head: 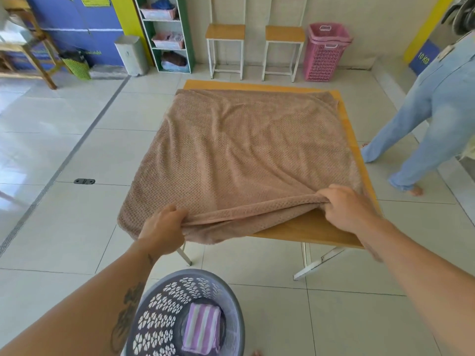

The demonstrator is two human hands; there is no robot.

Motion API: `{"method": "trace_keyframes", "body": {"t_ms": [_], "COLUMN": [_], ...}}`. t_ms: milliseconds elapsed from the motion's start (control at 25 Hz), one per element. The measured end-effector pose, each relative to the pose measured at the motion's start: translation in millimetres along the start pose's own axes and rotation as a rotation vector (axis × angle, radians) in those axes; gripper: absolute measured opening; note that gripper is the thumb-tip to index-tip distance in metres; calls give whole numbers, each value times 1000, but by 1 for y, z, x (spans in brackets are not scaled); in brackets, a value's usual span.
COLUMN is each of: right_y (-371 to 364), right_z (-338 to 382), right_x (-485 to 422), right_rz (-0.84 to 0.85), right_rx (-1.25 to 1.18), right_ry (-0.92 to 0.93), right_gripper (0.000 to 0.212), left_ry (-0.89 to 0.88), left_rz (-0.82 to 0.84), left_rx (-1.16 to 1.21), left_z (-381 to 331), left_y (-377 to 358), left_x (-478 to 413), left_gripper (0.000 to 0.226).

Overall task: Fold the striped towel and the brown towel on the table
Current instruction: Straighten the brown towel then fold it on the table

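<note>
I see my left hand (164,228) curled tight around the near edge of the brown towel (244,145), fabric bunched in the fist just past the table's front-left corner. My right hand (344,206) pinches the same edge farther right, fingers folded under the hem and lifting it off the wooden table (303,229). The rest of the towel lies spread across the tabletop, its left side hanging over the edge.

Below my arms a grey perforated laundry basket (198,273) sits on the tiled floor, with the striped towel (201,330) folded inside it.

To the right a person in light blue jeans (424,119) stands near the table. Behind them a blue sign (422,59) reads "10 KG". Two stools (225,47) and a pink hamper (323,55) line the far wall.
</note>
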State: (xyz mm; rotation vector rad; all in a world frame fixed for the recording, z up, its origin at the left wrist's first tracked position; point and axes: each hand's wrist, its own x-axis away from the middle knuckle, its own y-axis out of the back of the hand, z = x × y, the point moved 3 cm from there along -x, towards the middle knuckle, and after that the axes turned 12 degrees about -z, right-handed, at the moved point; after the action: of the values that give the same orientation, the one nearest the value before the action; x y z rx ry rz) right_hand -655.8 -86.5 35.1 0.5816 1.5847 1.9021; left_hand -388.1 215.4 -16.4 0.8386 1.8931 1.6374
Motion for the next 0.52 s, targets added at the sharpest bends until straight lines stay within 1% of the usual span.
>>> {"method": "trace_keyframes", "body": {"t_ms": [80, 120, 160, 200, 280, 320, 400, 520], "right_y": [18, 24, 27, 29, 29, 27, 22, 15], "right_z": [1, 6, 12, 19, 34, 39, 47, 50], "right_x": [-5, -6, -7, -9, -10, -10, -6, 0], "right_rz": [-69, -99, -124, -140, -160, -160, -136, -77], "right_rx": [88, 104, 104, 105, 119, 135, 159, 155], "right_ry": [35, 40, 35, 22, -15, -31, -61, -115], "right_gripper": [32, 31, 26, 19, 11, 13, 18, 18], "left_ry": [155, 219, 251, 246, 138, 67, -36, -72], "left_rz": [-16, -23, -17, 9, 73, 82, 84, 50], "left_rx": [58, 114, 154, 170, 175, 184, 214, 181], "left_z": [22, 29, 33, 33, 17, 4, -26, -56], "left_y": [4, 7, 11, 12, 11, 6, -9, -33], "left_x": [5, 2, -1, -4, -3, 1, 10, 18], "left_gripper": [9, 10, 11, 12, 28, 38, 45, 56]}}
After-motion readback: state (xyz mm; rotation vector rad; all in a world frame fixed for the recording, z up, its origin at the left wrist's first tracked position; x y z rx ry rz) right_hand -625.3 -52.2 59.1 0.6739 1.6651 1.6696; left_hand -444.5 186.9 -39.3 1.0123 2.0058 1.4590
